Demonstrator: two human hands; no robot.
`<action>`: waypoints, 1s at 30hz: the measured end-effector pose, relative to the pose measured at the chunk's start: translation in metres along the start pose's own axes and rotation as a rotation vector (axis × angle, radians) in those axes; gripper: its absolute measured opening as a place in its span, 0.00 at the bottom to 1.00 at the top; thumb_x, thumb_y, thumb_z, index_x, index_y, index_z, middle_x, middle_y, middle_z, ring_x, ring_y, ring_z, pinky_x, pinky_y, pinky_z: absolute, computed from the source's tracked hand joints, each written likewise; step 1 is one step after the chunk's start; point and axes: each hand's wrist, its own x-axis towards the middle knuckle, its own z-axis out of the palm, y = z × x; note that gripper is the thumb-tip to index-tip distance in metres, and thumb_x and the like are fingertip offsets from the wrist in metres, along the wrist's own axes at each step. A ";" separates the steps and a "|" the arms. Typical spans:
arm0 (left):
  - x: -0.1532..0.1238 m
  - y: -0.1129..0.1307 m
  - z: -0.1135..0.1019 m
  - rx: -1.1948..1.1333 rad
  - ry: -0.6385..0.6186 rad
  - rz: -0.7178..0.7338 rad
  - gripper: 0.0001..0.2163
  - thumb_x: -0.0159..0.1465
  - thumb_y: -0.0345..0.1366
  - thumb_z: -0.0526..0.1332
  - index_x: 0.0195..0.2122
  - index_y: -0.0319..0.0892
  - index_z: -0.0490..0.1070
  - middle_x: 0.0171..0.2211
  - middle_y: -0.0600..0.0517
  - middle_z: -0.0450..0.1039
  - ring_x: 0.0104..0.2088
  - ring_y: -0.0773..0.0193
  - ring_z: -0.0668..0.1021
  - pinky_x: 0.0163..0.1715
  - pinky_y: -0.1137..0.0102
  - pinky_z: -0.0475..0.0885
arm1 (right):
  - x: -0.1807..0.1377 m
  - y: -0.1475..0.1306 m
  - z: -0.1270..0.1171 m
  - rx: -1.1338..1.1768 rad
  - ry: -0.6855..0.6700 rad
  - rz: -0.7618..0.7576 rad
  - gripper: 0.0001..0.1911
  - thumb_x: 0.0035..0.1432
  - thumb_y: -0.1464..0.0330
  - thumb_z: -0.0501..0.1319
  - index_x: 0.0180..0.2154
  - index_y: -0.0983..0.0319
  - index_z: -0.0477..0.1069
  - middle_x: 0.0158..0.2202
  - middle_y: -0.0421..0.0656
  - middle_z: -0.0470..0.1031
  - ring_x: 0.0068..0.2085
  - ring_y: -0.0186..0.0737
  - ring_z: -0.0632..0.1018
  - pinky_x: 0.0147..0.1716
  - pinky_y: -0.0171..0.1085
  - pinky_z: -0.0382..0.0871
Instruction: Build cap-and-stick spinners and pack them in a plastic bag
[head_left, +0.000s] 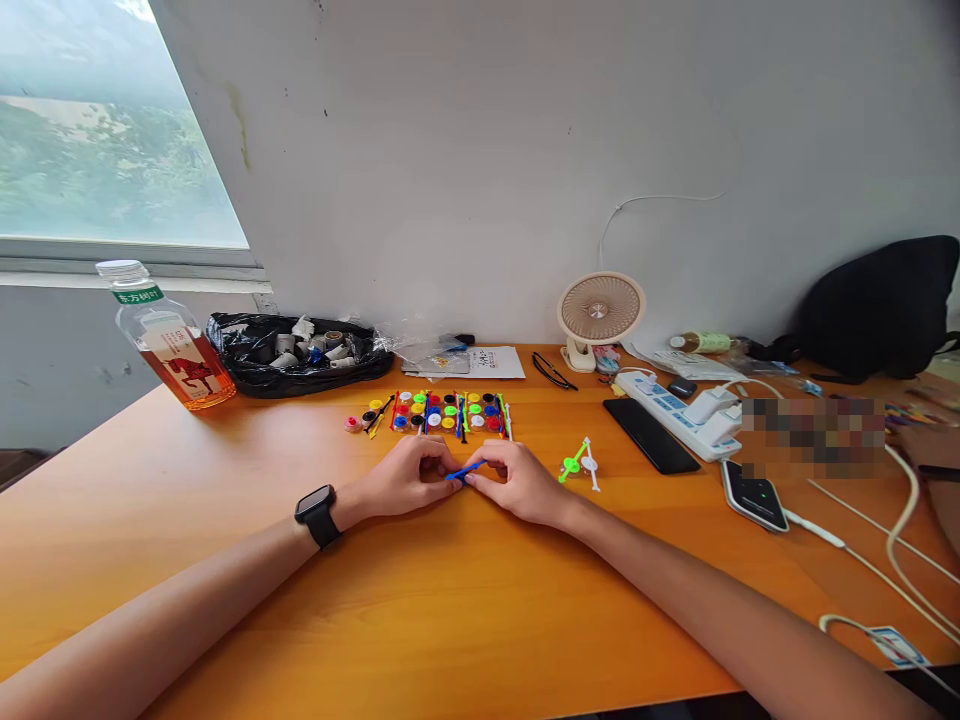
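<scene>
Over the middle of the wooden table, my left hand [412, 478] and my right hand [517, 480] meet at a small blue plastic stick [466, 470]. Thumb and fingers of each hand pinch it, and part of it is hidden by the fingertips. Just beyond my hands lie rows of round coloured pieces [448, 410] with thin coloured sticks between them. A few loose discs [352, 424] and a black and yellow stick pair [379, 415] are at their left end. Right of my right hand, a green piece [573, 464] and a white piece [591, 465], each stick with a disc, lean together.
A tea bottle [184, 350] and a black plastic bag [300, 375] of scraps stand at the back left. Glasses [553, 371], a small fan [600, 310], a black phone [651, 436], a power strip [675, 415] and cables are to the right. A black backpack [877, 310] sits far right.
</scene>
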 end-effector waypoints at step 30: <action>-0.001 0.008 0.002 0.152 0.023 0.052 0.05 0.65 0.36 0.64 0.36 0.41 0.71 0.29 0.55 0.69 0.28 0.67 0.67 0.28 0.71 0.62 | 0.001 -0.016 0.003 -0.123 -0.042 0.103 0.06 0.73 0.65 0.54 0.40 0.58 0.64 0.35 0.40 0.75 0.34 0.38 0.74 0.35 0.37 0.59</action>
